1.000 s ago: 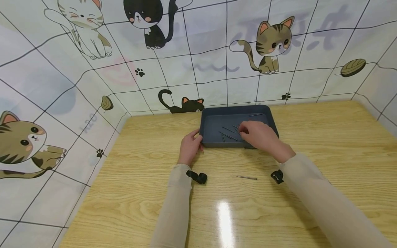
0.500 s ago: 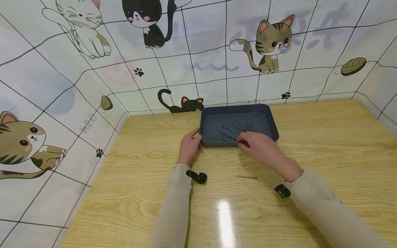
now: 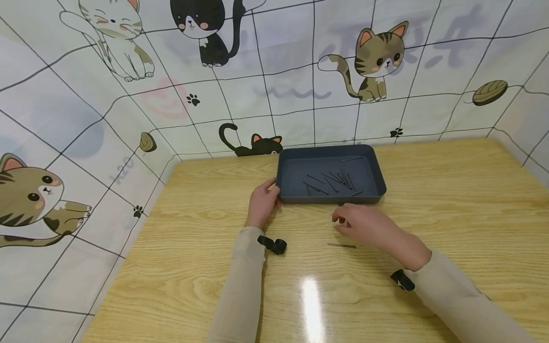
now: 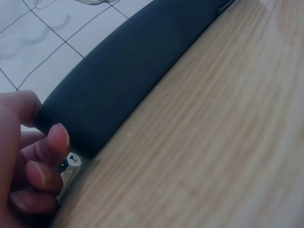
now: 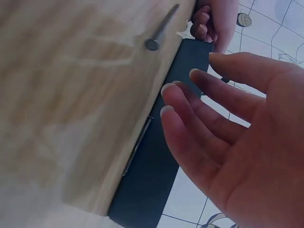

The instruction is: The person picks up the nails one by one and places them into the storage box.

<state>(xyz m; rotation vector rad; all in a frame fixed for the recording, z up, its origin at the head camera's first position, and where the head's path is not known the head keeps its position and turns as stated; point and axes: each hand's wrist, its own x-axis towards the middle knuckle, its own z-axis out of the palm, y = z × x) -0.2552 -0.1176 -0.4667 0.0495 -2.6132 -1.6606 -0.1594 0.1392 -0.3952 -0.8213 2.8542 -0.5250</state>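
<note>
Withdrawn from the tray since the earlier frames, the right hand [image 3: 372, 227] now hovers over the wooden table [image 3: 450, 200] just near of the tray's front wall, fingers [image 5: 190, 118] loosely spread and holding nothing. Left hand [image 3: 261, 204] is unchanged: its thumb and curled fingers [image 4: 54, 142] grip the near left corner of the tray [image 3: 286, 166].

Container: a shallow rectangular tray of dark blue-grey matte plastic with rounded corners and a low flared rim, standing at the far middle of the table. Inside lie several thin, straight, dark metal nails [image 3: 332, 180], scattered and partly crossing on the floor; one more lies along the far wall.

On the table, a single nail [image 3: 341, 245] lies flat, near of the tray and just beside the right hand; in the right wrist view its round flat head [image 5: 152, 44] and slim shaft show against the wood.

Surfaces: the table is pale, glossy wood-grain laminate carrying a bright reflection. Behind and to the left stands a white tiled backdrop [image 3: 128, 119] printed with cartoon cats.
</note>
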